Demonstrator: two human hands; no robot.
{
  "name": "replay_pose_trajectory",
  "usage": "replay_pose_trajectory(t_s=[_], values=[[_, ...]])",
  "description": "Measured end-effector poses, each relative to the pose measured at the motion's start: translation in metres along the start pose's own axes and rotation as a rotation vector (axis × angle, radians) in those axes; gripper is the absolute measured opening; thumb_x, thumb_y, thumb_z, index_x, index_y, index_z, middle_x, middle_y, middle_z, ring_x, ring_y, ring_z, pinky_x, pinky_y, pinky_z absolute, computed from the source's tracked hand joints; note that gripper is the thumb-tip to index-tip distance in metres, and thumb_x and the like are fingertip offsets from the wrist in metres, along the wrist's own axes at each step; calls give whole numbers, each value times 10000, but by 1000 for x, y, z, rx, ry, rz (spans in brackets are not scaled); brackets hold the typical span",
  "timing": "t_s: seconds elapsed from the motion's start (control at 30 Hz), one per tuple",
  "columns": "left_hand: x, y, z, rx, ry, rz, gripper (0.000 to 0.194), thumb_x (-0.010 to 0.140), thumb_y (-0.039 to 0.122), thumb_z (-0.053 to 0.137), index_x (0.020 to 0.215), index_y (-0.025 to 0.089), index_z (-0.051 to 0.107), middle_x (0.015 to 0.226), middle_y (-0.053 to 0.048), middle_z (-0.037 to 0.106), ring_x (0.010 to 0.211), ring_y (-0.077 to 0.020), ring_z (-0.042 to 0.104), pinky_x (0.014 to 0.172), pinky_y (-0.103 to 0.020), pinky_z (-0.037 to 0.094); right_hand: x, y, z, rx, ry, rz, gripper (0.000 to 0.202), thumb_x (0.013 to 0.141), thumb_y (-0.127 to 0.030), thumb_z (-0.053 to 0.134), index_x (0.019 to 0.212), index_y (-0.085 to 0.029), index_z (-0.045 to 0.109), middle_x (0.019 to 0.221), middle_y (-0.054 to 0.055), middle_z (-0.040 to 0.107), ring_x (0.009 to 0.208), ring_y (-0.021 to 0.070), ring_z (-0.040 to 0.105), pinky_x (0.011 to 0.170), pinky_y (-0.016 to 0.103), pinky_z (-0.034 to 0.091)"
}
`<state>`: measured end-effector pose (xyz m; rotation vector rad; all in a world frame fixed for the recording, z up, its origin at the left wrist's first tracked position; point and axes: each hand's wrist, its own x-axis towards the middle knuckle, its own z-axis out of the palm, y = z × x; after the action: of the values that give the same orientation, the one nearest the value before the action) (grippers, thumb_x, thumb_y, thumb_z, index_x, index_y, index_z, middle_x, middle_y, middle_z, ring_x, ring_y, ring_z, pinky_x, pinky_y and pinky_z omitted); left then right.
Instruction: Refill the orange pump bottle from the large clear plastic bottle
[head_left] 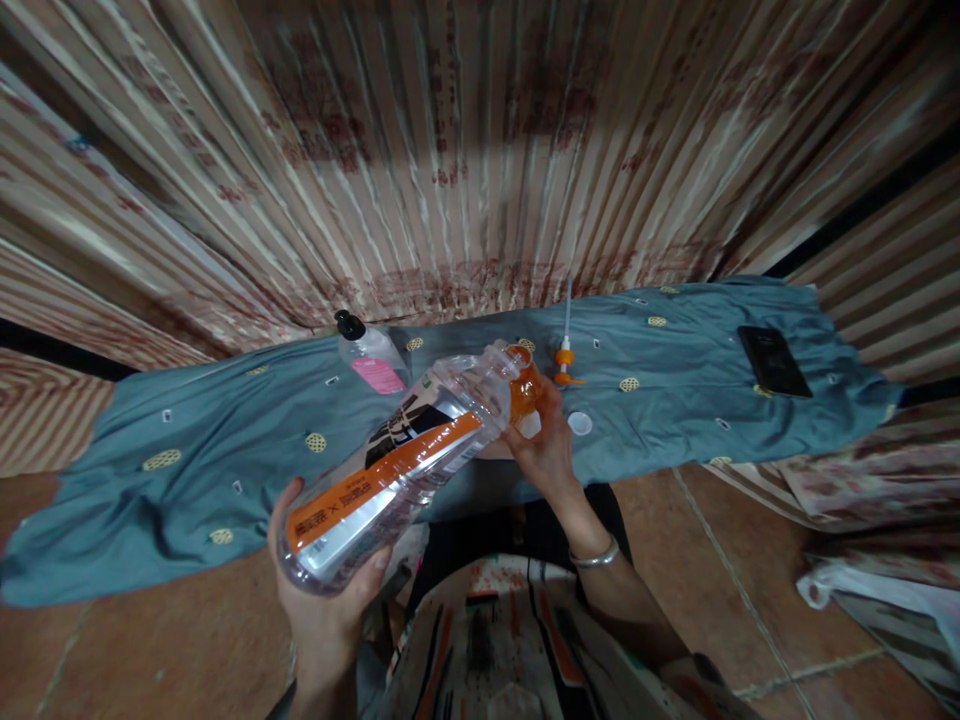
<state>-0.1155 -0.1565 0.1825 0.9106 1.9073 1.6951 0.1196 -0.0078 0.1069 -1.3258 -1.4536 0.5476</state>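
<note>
My left hand (330,590) is wrapped around the base of a large clear plastic bottle (397,465) with an orange and silver label. The bottle is tilted, its uncapped neck pointing to the upper right. At its mouth, my right hand (551,440) grips a small translucent orange container (523,390); whether the two rims touch, I cannot tell. Beyond my right hand lies an orange and white pump head (565,358) with its long tube pointing away. A small round white cap (580,423) is on the cloth beside my right hand.
A clear bottle with a pink label and black cap (373,362) is at the far edge, left of centre. A dark phone-like slab (774,361) lies at the right. A wrinkled blue-green cloth (202,440) covers the narrow table, with a striped curtain (480,180) behind it.
</note>
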Motion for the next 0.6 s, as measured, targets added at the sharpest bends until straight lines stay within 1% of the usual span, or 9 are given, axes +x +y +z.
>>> replay_pose_trajectory(t_s=[0.13,0.2,0.27,0.4,0.6], values=[[1,2,0,20,-6,27,1102,489,620,1042,1444,232,651,1182,-90,817,1025,-302,786,879,-417,664,1,0,-2,-16,-13,-18,917,907,-709,812,1608,-214,488,1502,213,718,1364,390,735,1124,583,624],[1,2,0,23,-12,39,1050,494,631,1040,1401,246,677,1172,-88,824,1011,-313,792,862,-434,673,2,-2,-2,-17,-20,-37,895,924,-711,796,1612,-218,506,1526,209,709,1400,383,717,1148,575,612],[2,2,0,18,-13,40,1019,492,624,1044,1377,266,688,1156,-77,827,997,-308,792,848,-428,676,3,-3,-3,-10,-21,-47,865,929,-713,789,1594,-219,537,1512,201,721,1413,380,709,1168,579,599],[3,5,0,20,-12,26,957,491,611,1047,1320,280,702,1099,-58,822,944,-292,781,840,-428,674,3,-4,-3,9,-9,-47,850,912,-712,808,1548,-197,578,1457,206,748,1378,387,727,1166,595,596],[3,12,0,24,8,17,988,431,601,1051,1282,261,682,1085,-54,809,943,-290,772,834,-439,667,4,-6,-5,14,-33,-32,820,905,-667,840,1529,-194,597,1473,212,740,1365,389,732,1160,591,600]])
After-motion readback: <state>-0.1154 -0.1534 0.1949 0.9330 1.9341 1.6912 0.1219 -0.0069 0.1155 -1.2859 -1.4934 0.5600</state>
